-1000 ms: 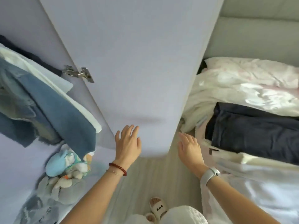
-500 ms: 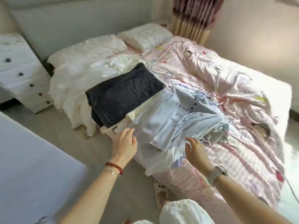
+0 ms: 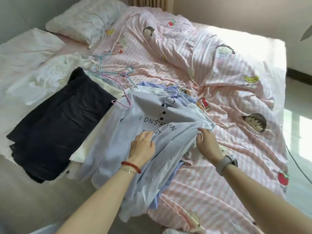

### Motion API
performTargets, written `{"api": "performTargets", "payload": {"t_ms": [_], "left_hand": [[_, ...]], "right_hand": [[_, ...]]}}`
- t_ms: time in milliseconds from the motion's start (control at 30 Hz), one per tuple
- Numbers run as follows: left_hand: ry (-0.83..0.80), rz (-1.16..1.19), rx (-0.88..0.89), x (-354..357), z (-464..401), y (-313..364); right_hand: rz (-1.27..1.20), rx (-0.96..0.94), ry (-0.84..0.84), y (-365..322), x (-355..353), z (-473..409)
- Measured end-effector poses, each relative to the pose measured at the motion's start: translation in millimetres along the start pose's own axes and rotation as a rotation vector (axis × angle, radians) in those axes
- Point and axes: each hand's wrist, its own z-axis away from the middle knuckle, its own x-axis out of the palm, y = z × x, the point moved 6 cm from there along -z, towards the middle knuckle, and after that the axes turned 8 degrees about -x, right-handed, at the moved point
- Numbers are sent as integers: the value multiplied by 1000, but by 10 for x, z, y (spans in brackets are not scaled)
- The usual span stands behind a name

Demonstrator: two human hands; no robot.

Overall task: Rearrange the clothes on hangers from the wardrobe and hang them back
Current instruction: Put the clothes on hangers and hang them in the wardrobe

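A pale blue shirt with dark buttons and printed letters lies on top of a pile of clothes at the bed's near edge. My left hand rests on its front, fingers pinching a fold. My right hand grips the bunched side of the same shirt. A silver hanger sits at the shirt's collar, over a darker blue garment. A dark navy garment lies flat to the left on cream clothes. Several loose pink and blue hangers lie behind it.
The bed is covered by a pink striped quilt with cartoon prints. A white pillow and white bedding lie at the head end. Bare floor runs along the bed's near left side.
My view swung from the wardrobe door to the bed. Both hands went from hovering near the pile to taking hold of the pale blue shirt.
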Motion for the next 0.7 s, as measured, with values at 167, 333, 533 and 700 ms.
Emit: {"api": "performTargets", "payload": {"t_ms": [167,333,533,700], "left_hand": [[-67,-72,-13,268,-729,207],[-39,-140,-17,221,-1541,242],[-48,-318,12,216,-2267,240],[2,-375,8,197,-2585,308]], "right_hand": [[-5,24,-42,333,157,-885],[-69,22,-29,542,435,-1585],[-125,108,53,649,756,-1803],[-206,69,304,621,607,-1577]]}}
